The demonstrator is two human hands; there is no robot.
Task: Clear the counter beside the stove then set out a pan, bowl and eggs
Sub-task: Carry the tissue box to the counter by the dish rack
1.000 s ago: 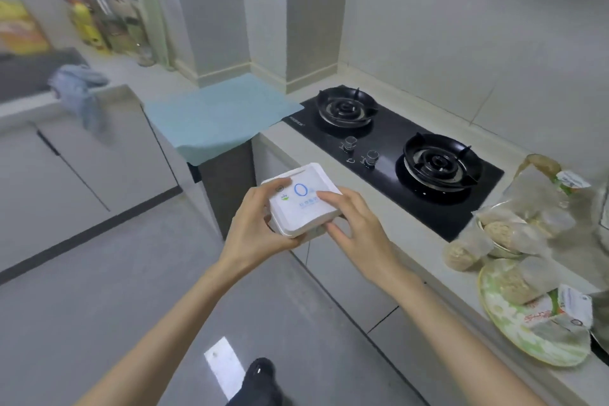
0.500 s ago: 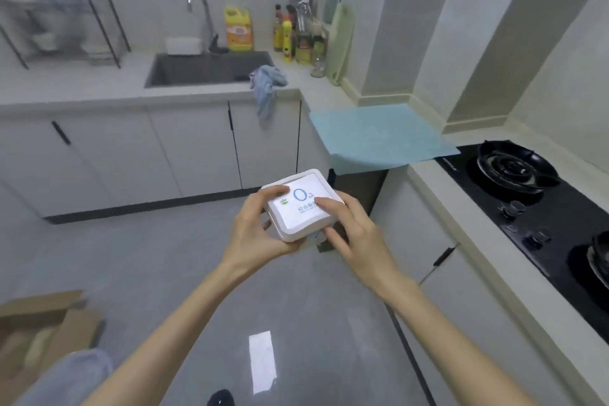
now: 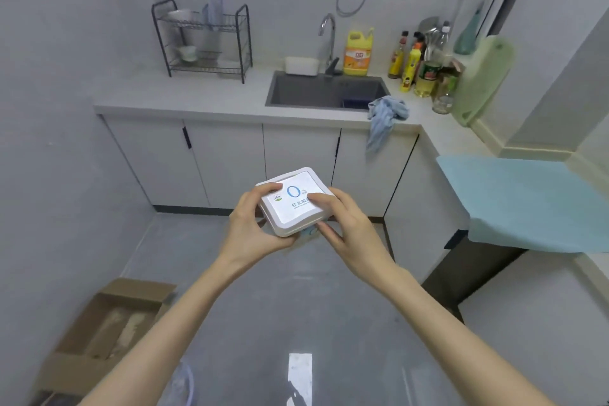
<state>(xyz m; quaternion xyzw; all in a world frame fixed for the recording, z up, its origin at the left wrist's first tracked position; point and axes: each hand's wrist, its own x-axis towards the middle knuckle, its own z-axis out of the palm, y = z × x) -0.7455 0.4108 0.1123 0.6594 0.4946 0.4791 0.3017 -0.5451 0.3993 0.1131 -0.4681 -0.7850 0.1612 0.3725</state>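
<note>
1. Both my hands hold one white square plastic box with a blue-printed lid [image 3: 294,208]; my left hand [image 3: 252,227] grips its left corner, my right hand [image 3: 349,227] its right side; each thumb lies on the lid, fingers curled underneath.
2. That box is in the air above the grey floor [image 3: 263,306], well apart from the white counter [image 3: 197,99].
3. One grey sink [image 3: 280,89] sits in that counter; one yellow detergent jug [image 3: 358,51] stands behind it; one blue rag [image 3: 385,115] hangs over the counter edge.
4. One black two-tier wire dish rack [image 3: 201,39] stands left of the sink.
5. One pale blue mat [image 3: 527,201] lies at my right; one open cardboard carton [image 3: 99,333] sits on the floor, lower left.
6. Bottles [image 3: 412,59] cluster right of the jug; they overlap, so I cannot count them.
</note>
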